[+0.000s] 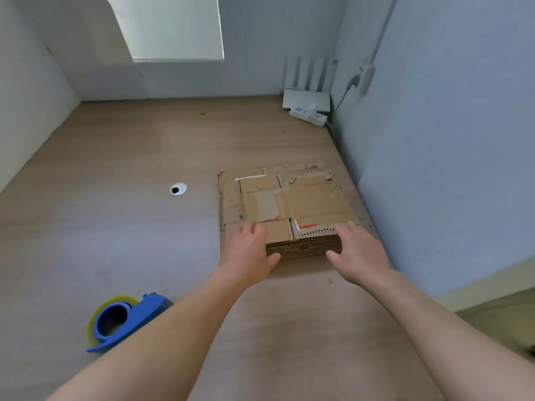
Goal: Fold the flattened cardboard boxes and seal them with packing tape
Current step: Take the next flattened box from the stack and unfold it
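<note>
Cardboard boxes, flattened and stacked, at the right side of the desk, close beside the right wall. Left hand on the stack's near left corner, right hand on its near right corner. Fingers of both straight and laid on the top sheet, thumbs low at the near edge, apart rather than clamped, nothing lifted.

Judged from this: task at its very start. No box opened or folded, no fresh tape laid; only old tape and torn paper on the top sheet. Tape dispenser untouched at near left, well apart from the stack. Every fold and every seal left to do.

Stack's right edge near the wall, so little room on that side. Wide desk surface to the left and toward the body for opening a box. Cable hole left of the stack; router and power strip in the far corner, well apart.
</note>
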The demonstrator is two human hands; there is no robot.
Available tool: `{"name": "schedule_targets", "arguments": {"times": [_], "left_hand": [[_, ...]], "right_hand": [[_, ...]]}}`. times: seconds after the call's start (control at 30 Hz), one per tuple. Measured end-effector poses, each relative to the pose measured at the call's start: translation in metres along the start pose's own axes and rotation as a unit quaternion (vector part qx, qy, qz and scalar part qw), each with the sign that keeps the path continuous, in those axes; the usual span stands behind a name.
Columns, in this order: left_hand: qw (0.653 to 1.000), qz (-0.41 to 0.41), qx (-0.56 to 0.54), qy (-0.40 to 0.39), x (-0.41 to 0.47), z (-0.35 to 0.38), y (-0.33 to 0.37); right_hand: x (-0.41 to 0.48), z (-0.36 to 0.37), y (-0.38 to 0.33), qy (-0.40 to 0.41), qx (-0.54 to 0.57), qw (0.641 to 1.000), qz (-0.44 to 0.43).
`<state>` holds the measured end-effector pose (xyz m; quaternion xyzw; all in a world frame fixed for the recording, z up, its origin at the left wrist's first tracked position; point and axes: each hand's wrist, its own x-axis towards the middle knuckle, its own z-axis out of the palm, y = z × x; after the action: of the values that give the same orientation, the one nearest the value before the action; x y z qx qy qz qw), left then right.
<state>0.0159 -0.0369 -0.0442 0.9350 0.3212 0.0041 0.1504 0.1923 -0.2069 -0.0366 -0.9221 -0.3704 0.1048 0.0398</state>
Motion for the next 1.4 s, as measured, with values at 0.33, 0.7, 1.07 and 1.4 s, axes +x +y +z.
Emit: {"name": "schedule_targets", "arguments": {"times": [0.33, 0.7, 1.07, 1.4], "left_hand": [[0.989, -0.106, -0.079, -0.061, 0.052, 0.034, 0.013], [0.979, -0.166, -0.113, 0.037, 0.045, 0.039, 0.022], [0.96, -0.134, -0.139, 0.201, 0.021, -0.066, 0.045], [0.929, -0.189, -0.316, -0.03, -0.087, -0.134, 0.031]], "right_hand": [[0.074, 0.021, 0.041, -0.075, -0.015, 0.996, 0.036], [0.081, 0.019, 0.061, 0.019, 0.115, 0.993, -0.001], [0.052, -0.084, 0.019, 0.22, 0.351, 0.908, -0.067], [-0.037, -0.135, -0.048, 0.022, 0.31, 0.948, 0.073]]}}
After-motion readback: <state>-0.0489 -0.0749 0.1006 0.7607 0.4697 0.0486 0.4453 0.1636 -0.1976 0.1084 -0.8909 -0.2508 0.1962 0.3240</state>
